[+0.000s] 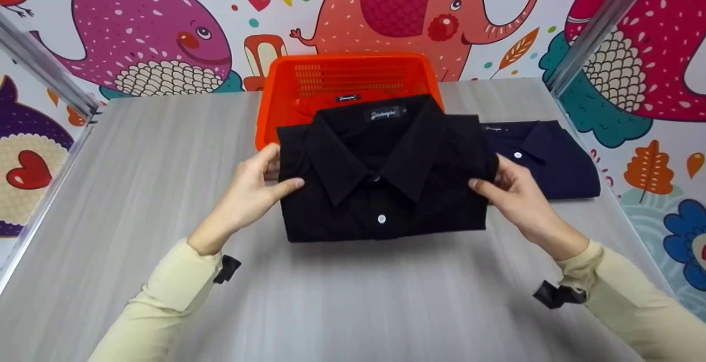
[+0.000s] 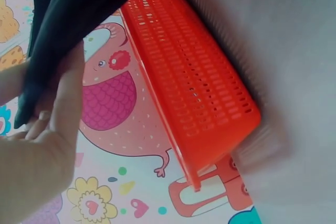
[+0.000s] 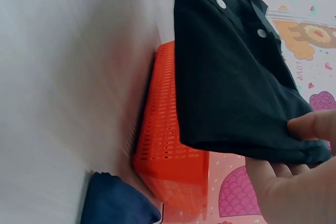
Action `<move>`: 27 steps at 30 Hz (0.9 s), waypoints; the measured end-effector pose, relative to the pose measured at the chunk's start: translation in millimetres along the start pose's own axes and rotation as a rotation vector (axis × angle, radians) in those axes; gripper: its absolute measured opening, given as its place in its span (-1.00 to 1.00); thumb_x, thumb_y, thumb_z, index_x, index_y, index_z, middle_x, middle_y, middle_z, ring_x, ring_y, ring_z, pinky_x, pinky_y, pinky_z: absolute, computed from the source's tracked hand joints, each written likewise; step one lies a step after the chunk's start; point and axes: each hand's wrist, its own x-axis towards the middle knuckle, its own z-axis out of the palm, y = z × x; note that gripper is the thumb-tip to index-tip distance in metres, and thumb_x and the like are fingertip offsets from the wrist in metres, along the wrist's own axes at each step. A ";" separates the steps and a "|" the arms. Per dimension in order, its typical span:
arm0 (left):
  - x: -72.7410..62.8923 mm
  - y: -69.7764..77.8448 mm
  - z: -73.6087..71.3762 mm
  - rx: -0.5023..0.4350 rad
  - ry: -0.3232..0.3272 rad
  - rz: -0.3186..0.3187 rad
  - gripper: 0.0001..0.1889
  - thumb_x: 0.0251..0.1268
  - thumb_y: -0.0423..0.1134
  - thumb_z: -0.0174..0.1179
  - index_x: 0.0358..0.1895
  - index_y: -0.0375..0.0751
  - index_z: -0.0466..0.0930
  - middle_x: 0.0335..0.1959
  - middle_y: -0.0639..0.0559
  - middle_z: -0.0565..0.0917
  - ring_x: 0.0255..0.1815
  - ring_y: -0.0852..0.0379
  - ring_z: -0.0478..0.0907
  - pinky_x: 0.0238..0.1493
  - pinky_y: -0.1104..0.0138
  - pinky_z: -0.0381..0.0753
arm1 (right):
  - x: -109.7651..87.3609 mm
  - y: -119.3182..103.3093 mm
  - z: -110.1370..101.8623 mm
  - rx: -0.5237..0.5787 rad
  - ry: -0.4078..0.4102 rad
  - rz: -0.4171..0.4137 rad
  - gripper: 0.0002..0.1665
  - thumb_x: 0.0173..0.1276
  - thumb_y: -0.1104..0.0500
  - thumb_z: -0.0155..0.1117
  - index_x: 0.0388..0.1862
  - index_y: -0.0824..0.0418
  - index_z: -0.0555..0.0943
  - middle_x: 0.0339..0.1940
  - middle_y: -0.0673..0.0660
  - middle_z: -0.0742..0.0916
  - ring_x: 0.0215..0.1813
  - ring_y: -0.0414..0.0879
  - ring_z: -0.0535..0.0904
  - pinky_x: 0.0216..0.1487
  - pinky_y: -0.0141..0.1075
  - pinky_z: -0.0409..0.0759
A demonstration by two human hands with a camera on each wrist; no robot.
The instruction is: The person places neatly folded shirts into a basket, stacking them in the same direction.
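A folded black shirt (image 1: pixel 353 196) with a collar, a neck label and a white button is held up above the table, in front of the basket. My left hand (image 1: pixel 248 191) pinches its left edge, thumb on top and fingers beneath. At the opposite edge my right hand (image 1: pixel 515 193) grips it the same way. The left wrist view shows the left hand (image 2: pixel 47 129) around a dark edge of the shirt (image 2: pixel 73 19). In the right wrist view the right hand (image 3: pixel 294 177) holds a corner, and the folded layers of the shirt (image 3: pixel 231 82) hang off the table.
Behind the shirt stands an orange plastic basket (image 1: pixel 267 102) with a red garment (image 1: pixel 314 107) inside. A folded navy shirt (image 1: pixel 568 169) lies on the grey table (image 1: pixel 165 185) at the right. Patterned walls with metal posts (image 1: pixel 601 31) bound the table at the back and sides.
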 end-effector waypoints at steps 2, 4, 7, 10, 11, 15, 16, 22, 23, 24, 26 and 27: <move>5.8 -2.4 -0.5 0.017 0.013 0.013 -0.67 0.11 -0.46 0.36 -0.32 -0.28 0.30 -0.55 0.05 0.39 -0.26 0.05 0.57 -0.08 0.15 0.59 | 4.5 -0.9 0.4 -0.015 0.017 -0.003 -0.69 0.32 0.49 0.15 0.05 0.47 0.52 -0.27 0.12 0.74 -0.25 -0.10 0.68 -0.29 -0.35 0.63; 11.8 -3.8 -1.9 0.030 0.023 0.027 -0.63 0.10 -0.47 0.36 -0.36 -0.27 0.25 -0.58 0.06 0.25 -0.38 0.09 0.48 -0.22 0.27 0.54 | 9.7 -1.6 1.1 -0.019 0.023 -0.007 -0.64 0.34 0.46 0.15 0.12 0.46 0.50 -0.23 0.12 0.74 -0.21 -0.09 0.68 -0.25 -0.33 0.64; 21.1 -4.5 -4.7 0.050 0.036 0.053 -0.64 0.09 -0.49 0.36 -0.35 -0.28 0.26 -0.56 0.06 0.21 -0.47 0.10 0.32 -0.39 0.37 0.34 | 18.5 -3.6 1.8 -0.032 0.026 -0.014 -0.59 0.36 0.43 0.15 0.19 0.45 0.47 -0.16 0.11 0.73 -0.16 -0.09 0.67 -0.19 -0.32 0.63; 30.1 -3.9 -8.1 0.077 0.056 0.080 -0.65 0.09 -0.48 0.36 -0.34 -0.29 0.27 -0.56 0.02 0.23 -0.48 0.08 0.26 -0.42 0.34 0.21 | 26.9 -6.4 1.6 -0.048 0.024 -0.018 -0.55 0.38 0.41 0.14 0.25 0.42 0.44 -0.11 0.09 0.72 -0.12 -0.11 0.66 -0.14 -0.34 0.62; 33.1 -3.6 -9.1 0.088 0.062 0.089 -0.65 0.09 -0.48 0.36 -0.34 -0.30 0.28 -0.56 0.01 0.24 -0.47 0.07 0.26 -0.41 0.33 0.20 | 29.6 -7.3 1.4 -0.051 0.026 -0.020 -0.54 0.38 0.41 0.13 0.26 0.42 0.44 -0.10 0.08 0.72 -0.11 -0.11 0.65 -0.13 -0.34 0.61; 44.1 -2.6 -11.0 0.126 0.081 0.111 -0.65 0.11 -0.45 0.37 -0.32 -0.30 0.28 -0.55 -0.01 0.25 -0.45 0.01 0.27 -0.39 0.28 0.16 | 38.6 -10.3 0.0 -0.062 0.044 -0.030 -0.57 0.39 0.40 0.13 0.23 0.43 0.45 -0.12 0.03 0.72 -0.11 -0.13 0.65 -0.12 -0.36 0.60; 46.8 -2.6 -11.0 0.133 0.084 0.115 -0.65 0.11 -0.45 0.36 -0.31 -0.30 0.28 -0.54 -0.02 0.25 -0.44 0.00 0.27 -0.38 0.27 0.15 | 40.6 -10.7 -0.3 -0.063 0.051 -0.033 -0.59 0.38 0.40 0.13 0.21 0.43 0.46 -0.13 0.03 0.72 -0.11 -0.13 0.65 -0.13 -0.36 0.60; 58.9 -1.2 -12.1 0.127 0.084 0.104 -0.70 0.15 -0.46 0.34 -0.23 -0.34 0.34 -0.49 -0.15 0.39 -0.38 -0.06 0.37 -0.34 0.31 0.25 | 52.1 -12.7 -1.0 -0.062 0.070 -0.025 -0.58 0.40 0.38 0.11 0.23 0.41 0.45 -0.12 0.00 0.71 -0.09 -0.14 0.64 -0.12 -0.37 0.59; 60.6 -0.6 -12.6 0.118 0.083 0.103 -0.71 0.15 -0.46 0.33 -0.20 -0.35 0.36 -0.46 -0.16 0.45 -0.35 -0.05 0.41 -0.32 0.32 0.31 | 54.3 -13.3 -0.7 -0.061 0.074 -0.020 -0.58 0.41 0.38 0.10 0.24 0.40 0.45 -0.12 0.00 0.70 -0.09 -0.14 0.64 -0.12 -0.37 0.59; 62.1 0.1 -13.2 0.114 0.084 0.103 -0.71 0.16 -0.46 0.33 -0.18 -0.36 0.37 -0.43 -0.17 0.49 -0.34 -0.03 0.44 -0.30 0.34 0.34 | 56.8 -13.9 -0.4 -0.060 0.078 -0.015 -0.57 0.41 0.37 0.10 0.24 0.39 0.45 -0.11 0.01 0.70 -0.09 -0.14 0.64 -0.12 -0.37 0.59; 65.3 1.2 -14.4 0.106 0.093 0.110 -0.71 0.16 -0.48 0.32 -0.14 -0.38 0.40 -0.37 -0.14 0.58 -0.30 0.01 0.50 -0.25 0.36 0.42 | 61.9 -15.6 0.1 -0.061 0.085 -0.007 -0.56 0.42 0.37 0.10 0.26 0.38 0.44 -0.10 0.03 0.68 -0.09 -0.13 0.63 -0.11 -0.36 0.59; 67.0 1.6 -15.0 0.107 0.101 0.117 -0.71 0.16 -0.48 0.32 -0.13 -0.38 0.41 -0.37 -0.14 0.58 -0.30 0.04 0.49 -0.25 0.36 0.42 | 64.7 -16.4 0.3 -0.065 0.087 -0.004 -0.55 0.42 0.36 0.10 0.27 0.37 0.43 -0.09 0.05 0.68 -0.09 -0.13 0.62 -0.11 -0.36 0.58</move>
